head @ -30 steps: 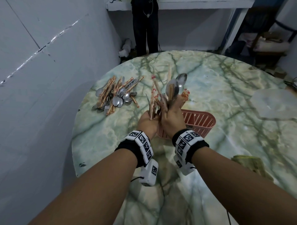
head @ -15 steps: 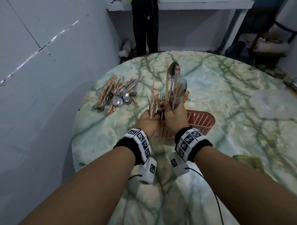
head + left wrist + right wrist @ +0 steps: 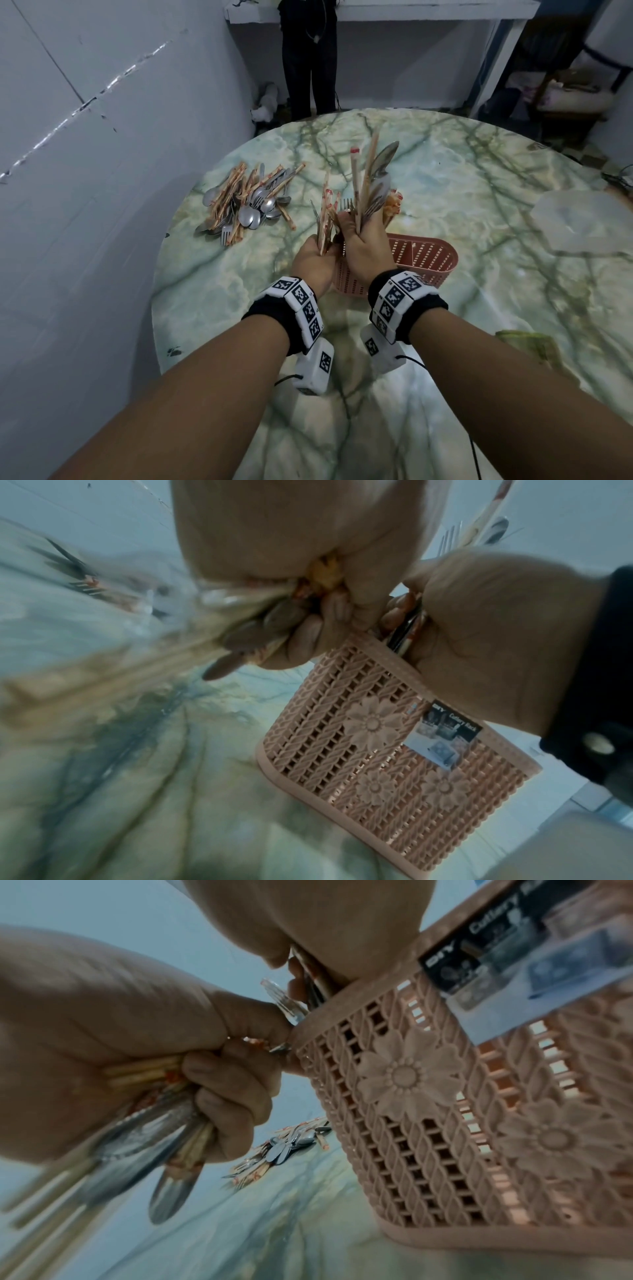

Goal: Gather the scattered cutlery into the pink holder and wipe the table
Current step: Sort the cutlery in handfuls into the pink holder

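Note:
The pink holder [image 3: 424, 262] stands on the marble table [image 3: 479, 205]; its woven wall with flowers shows close up [image 3: 377, 750] [image 3: 445, 1096]. My right hand [image 3: 363, 250] grips an upright bundle of spoons, forks and wrapped chopsticks [image 3: 371, 185] over the holder's left end, with the lower ends at the rim [image 3: 308, 993]. Just to the left, my left hand [image 3: 313, 260] grips a second bundle of chopsticks and cutlery [image 3: 325, 216] beside the holder, fingers [image 3: 236, 1085] curled round it. A heap of loose cutlery [image 3: 246, 205] lies at the far left.
A grey wall [image 3: 85, 240] runs close along the table's left edge. A folded greenish cloth [image 3: 527, 346] lies at the right near me. A pale translucent patch [image 3: 582, 222] lies at the far right. A person in dark clothes [image 3: 308, 58] stands beyond the table.
The bundle in my right hand has turned more upright and reaches higher than a second ago. Both hands stay almost in place at the holder's left end.

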A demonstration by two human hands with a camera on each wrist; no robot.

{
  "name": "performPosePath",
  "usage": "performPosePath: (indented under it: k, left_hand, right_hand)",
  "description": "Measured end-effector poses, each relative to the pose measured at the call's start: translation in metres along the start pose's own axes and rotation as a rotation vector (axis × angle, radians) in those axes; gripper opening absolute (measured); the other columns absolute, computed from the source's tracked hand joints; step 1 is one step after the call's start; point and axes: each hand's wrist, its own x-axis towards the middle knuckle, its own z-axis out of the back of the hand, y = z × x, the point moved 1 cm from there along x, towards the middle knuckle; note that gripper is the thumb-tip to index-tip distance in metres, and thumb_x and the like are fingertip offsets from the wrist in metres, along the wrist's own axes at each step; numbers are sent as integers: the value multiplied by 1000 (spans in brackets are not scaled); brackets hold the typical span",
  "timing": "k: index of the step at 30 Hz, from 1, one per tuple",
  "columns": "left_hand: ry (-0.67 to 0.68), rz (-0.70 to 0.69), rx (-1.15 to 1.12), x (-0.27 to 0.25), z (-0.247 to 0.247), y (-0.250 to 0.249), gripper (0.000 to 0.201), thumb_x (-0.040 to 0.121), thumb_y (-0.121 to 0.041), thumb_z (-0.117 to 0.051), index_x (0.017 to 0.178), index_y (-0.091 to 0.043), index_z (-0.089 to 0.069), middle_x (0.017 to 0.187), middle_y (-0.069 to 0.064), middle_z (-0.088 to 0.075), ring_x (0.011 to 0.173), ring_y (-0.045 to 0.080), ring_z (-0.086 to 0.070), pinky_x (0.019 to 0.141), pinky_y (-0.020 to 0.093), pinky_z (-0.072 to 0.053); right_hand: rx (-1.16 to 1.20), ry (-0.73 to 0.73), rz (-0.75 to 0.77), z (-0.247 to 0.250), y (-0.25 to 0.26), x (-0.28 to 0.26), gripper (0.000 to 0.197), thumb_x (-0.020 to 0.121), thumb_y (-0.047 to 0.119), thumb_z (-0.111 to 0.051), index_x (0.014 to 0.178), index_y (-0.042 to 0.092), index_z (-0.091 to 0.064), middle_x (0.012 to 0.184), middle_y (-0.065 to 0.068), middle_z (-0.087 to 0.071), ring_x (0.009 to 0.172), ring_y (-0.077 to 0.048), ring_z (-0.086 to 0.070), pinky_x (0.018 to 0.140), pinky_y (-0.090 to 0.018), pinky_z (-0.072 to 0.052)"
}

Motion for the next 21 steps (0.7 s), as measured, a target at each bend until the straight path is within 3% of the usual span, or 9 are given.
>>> performPosePath:
  k: [5,8,11,13,16,17,18,19,21]
  left_hand:
    - [-5,-16,23,-7,4,-7,11,99,-32,-61,107,-24,-60,86,-5,-66,70,9,-58,59,23,-42]
    - [-52,4,-15,-12,14,-6,24,93,-43,-69,100,-20,-64,85,-3,-69,82,16,-66,73,28,-53]
    - [-147,-33,-132,-18,28,-12,32,95,-45,-66,98,-14,-70,70,7,-65,86,33,-70,78,42,-55]
    - [-190,-92,-174,-24,38,-27,34,97,-45,-63,97,-11,-72,68,5,-66,95,44,-66,85,53,-55]
    - [-202,-228,-251,-38,46,-55,47,91,-58,-65,103,-13,-74,71,-3,-71,91,42,-68,92,61,-51]
    - [-195,-263,-282,-43,47,-63,53,87,-62,-67,105,-12,-73,81,-1,-72,89,40,-69,89,62,-52]
    - [-174,-292,-301,-47,47,-70,55,83,-64,-70,101,-13,-73,99,-24,-42,78,35,-69,78,56,-56]
    - [-153,-317,-311,-51,46,-74,51,80,-63,-74,93,-14,-72,58,-20,-43,60,25,-62,62,42,-54]
    - [-139,-376,-304,-55,41,-80,52,79,-53,-80,90,-3,-70,56,-14,-43,49,14,-42,53,28,-41]
  right_hand:
    - [-21,-32,-4,-4,3,-3,84,87,77,-48,143,16,-34,125,-5,-66,111,-25,-65,97,-43,-52]
    - [-47,-9,-8,0,4,-4,56,102,49,-49,141,12,-33,114,2,-63,100,-17,-62,86,-33,-50]
    - [-126,-8,2,2,0,-3,44,107,28,-49,141,6,-31,122,-9,-64,105,-23,-62,78,-24,-39]
    - [-163,-14,12,0,-4,-1,42,105,18,-50,140,6,-29,123,-17,-65,106,-35,-64,80,-31,-46]
    - [-235,-13,14,-4,-8,0,41,100,8,-52,134,5,-30,109,-21,-67,94,-41,-66,78,-49,-54]
    - [-251,-18,18,-5,-7,0,41,99,7,-52,133,5,-30,106,-21,-67,91,-41,-66,76,-51,-54]
    - [-261,-22,19,-6,-7,0,42,98,6,-52,134,4,-29,105,-21,-67,89,-41,-66,74,-51,-54]
    - [-268,-21,20,-6,-7,-1,44,98,6,-52,135,4,-28,105,-21,-66,88,-41,-66,73,-52,-55]
    - [-265,-15,22,-6,-5,-2,46,99,9,-51,137,5,-26,107,-22,-66,88,-41,-66,73,-51,-55]
